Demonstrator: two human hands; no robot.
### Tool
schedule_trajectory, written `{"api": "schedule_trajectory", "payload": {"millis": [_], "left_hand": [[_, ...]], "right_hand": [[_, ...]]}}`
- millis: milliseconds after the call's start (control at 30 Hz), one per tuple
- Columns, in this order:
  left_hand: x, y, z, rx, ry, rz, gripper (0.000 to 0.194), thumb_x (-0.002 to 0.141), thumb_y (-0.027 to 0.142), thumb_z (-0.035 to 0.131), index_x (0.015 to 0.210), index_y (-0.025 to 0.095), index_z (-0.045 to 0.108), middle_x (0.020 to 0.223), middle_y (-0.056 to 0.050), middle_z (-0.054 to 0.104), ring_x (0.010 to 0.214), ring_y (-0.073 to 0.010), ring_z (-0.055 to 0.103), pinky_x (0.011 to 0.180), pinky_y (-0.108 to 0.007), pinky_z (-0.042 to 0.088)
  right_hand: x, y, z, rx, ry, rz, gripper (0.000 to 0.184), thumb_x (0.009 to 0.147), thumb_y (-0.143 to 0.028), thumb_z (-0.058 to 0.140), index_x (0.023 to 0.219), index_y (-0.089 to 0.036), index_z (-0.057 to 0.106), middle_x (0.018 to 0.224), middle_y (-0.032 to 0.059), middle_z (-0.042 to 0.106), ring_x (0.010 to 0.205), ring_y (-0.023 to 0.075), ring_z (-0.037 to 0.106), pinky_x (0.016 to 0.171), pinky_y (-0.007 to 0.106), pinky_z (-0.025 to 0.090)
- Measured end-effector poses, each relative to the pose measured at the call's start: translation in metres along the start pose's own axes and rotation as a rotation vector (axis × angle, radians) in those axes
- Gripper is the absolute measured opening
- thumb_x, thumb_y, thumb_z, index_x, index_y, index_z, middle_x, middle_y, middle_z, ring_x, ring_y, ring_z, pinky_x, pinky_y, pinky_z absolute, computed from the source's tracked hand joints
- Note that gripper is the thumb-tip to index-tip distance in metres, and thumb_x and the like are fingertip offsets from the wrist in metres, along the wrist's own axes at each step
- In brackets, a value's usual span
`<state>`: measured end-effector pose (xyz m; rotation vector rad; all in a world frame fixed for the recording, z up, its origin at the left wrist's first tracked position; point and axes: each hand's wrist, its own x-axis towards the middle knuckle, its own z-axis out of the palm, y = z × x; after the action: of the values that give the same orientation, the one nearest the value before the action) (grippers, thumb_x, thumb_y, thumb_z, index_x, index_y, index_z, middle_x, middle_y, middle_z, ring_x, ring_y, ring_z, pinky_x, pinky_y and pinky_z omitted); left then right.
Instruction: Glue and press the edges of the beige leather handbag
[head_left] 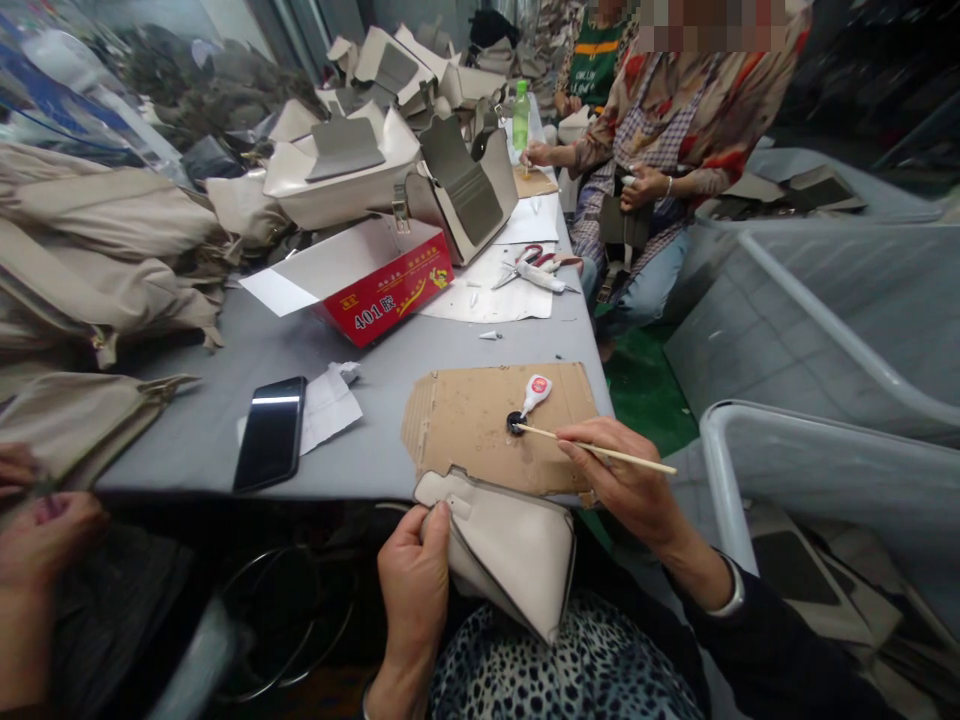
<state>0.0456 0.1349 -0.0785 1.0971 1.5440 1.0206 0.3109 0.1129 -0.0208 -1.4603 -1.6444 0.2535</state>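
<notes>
My left hand is closed on the edge of a beige leather bag, which rests tilted over my lap at the table's front edge. Thumb and fingers pinch it beside a small tab. In my right hand is a thin wooden stick, pinched like a pen. Its tip touches a small black cap on a piece of cardboard. A small white glue bottle with a red label lies with its nozzle against that cap.
A black phone lies beside crumpled white paper. Behind stand a red box, pliers and several beige bags. Grey bins flank the right side. Another person's hands work at left; a co-worker sits farther back.
</notes>
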Motion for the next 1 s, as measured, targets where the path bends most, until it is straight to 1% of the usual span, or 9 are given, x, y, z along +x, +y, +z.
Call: {"api": "schedule_trajectory", "payload": {"millis": [133, 300, 433, 500, 600, 667, 800, 933, 1000], "left_hand": [[0.002, -0.001, 0.001, -0.008, 0.004, 0.012, 0.034, 0.083, 0.049, 0.074, 0.071, 0.016, 0.070, 0.065, 0.002, 0.056, 0.065, -0.0157, 0.047, 0.058, -0.021, 0.040], [0.002, 0.002, 0.002, -0.048, -0.002, -0.004, 0.032, 0.082, 0.048, 0.075, 0.076, 0.016, 0.074, 0.068, 0.001, 0.061, 0.067, -0.0169, 0.051, 0.061, -0.022, 0.042], [0.002, 0.007, 0.004, -0.048, -0.018, -0.006, 0.031, 0.082, 0.047, 0.074, 0.077, 0.016, 0.075, 0.069, 0.001, 0.062, 0.068, -0.0170, 0.051, 0.063, -0.022, 0.043], [0.002, 0.009, 0.004, -0.043, -0.023, 0.003, 0.031, 0.082, 0.046, 0.074, 0.075, 0.016, 0.074, 0.068, 0.001, 0.061, 0.068, -0.0168, 0.050, 0.064, -0.022, 0.043], [0.003, 0.008, 0.004, -0.060, -0.038, 0.006, 0.032, 0.083, 0.046, 0.075, 0.073, 0.016, 0.072, 0.067, 0.001, 0.060, 0.066, -0.0163, 0.049, 0.061, -0.022, 0.041], [0.004, 0.004, 0.004, -0.080, -0.054, -0.003, 0.032, 0.084, 0.047, 0.074, 0.077, 0.015, 0.074, 0.069, 0.000, 0.061, 0.067, -0.0166, 0.050, 0.061, -0.023, 0.041], [0.004, -0.001, 0.004, -0.105, -0.063, 0.000, 0.030, 0.086, 0.045, 0.074, 0.086, 0.015, 0.077, 0.075, -0.001, 0.066, 0.071, -0.0178, 0.054, 0.065, -0.023, 0.042], [0.005, -0.002, 0.004, -0.094, -0.079, 0.005, 0.029, 0.088, 0.044, 0.072, 0.089, 0.015, 0.076, 0.076, 0.000, 0.066, 0.073, -0.0175, 0.053, 0.066, -0.023, 0.042], [0.006, -0.002, 0.004, -0.090, -0.083, 0.006, 0.030, 0.088, 0.045, 0.071, 0.089, 0.015, 0.076, 0.076, 0.001, 0.066, 0.072, -0.0172, 0.053, 0.065, -0.023, 0.041]], "right_hand": [[0.002, 0.005, 0.005, -0.016, -0.026, -0.025, 0.013, 0.101, -0.024, 0.061, 0.104, -0.025, 0.073, 0.095, 0.0062, 0.078, 0.086, 0.0235, 0.072, 0.082, 0.038, 0.053], [-0.002, 0.008, 0.009, -0.064, 0.009, 0.002, 0.011, 0.100, -0.029, 0.064, 0.098, -0.024, 0.073, 0.090, 0.0073, 0.078, 0.081, 0.0242, 0.071, 0.077, 0.038, 0.052], [-0.004, 0.008, 0.011, -0.031, -0.018, -0.014, 0.011, 0.101, -0.028, 0.062, 0.101, -0.025, 0.072, 0.093, 0.0073, 0.078, 0.083, 0.0240, 0.072, 0.079, 0.039, 0.053], [-0.004, 0.009, 0.013, -0.015, -0.023, 0.000, 0.012, 0.102, -0.028, 0.060, 0.102, -0.025, 0.072, 0.093, 0.0074, 0.077, 0.085, 0.0242, 0.072, 0.079, 0.039, 0.054], [-0.005, 0.010, 0.014, 0.006, -0.026, 0.019, 0.011, 0.102, -0.028, 0.060, 0.101, -0.025, 0.071, 0.093, 0.0071, 0.077, 0.084, 0.0236, 0.071, 0.078, 0.038, 0.054], [-0.007, 0.010, 0.015, 0.021, -0.025, 0.016, 0.010, 0.101, -0.027, 0.061, 0.101, -0.025, 0.071, 0.093, 0.0068, 0.077, 0.084, 0.0234, 0.071, 0.078, 0.038, 0.053], [-0.009, 0.010, 0.017, 0.006, 0.010, 0.056, 0.008, 0.100, -0.026, 0.063, 0.098, -0.025, 0.071, 0.092, 0.0061, 0.076, 0.083, 0.0229, 0.070, 0.076, 0.036, 0.052], [-0.006, 0.010, 0.020, 0.013, 0.071, 0.049, 0.007, 0.100, -0.025, 0.064, 0.097, -0.023, 0.070, 0.088, 0.0038, 0.075, 0.079, 0.0202, 0.068, 0.074, 0.033, 0.050], [-0.003, 0.010, 0.019, 0.017, 0.072, 0.061, 0.008, 0.100, -0.024, 0.064, 0.095, -0.022, 0.070, 0.086, 0.0025, 0.073, 0.077, 0.0188, 0.067, 0.072, 0.032, 0.049]]}}
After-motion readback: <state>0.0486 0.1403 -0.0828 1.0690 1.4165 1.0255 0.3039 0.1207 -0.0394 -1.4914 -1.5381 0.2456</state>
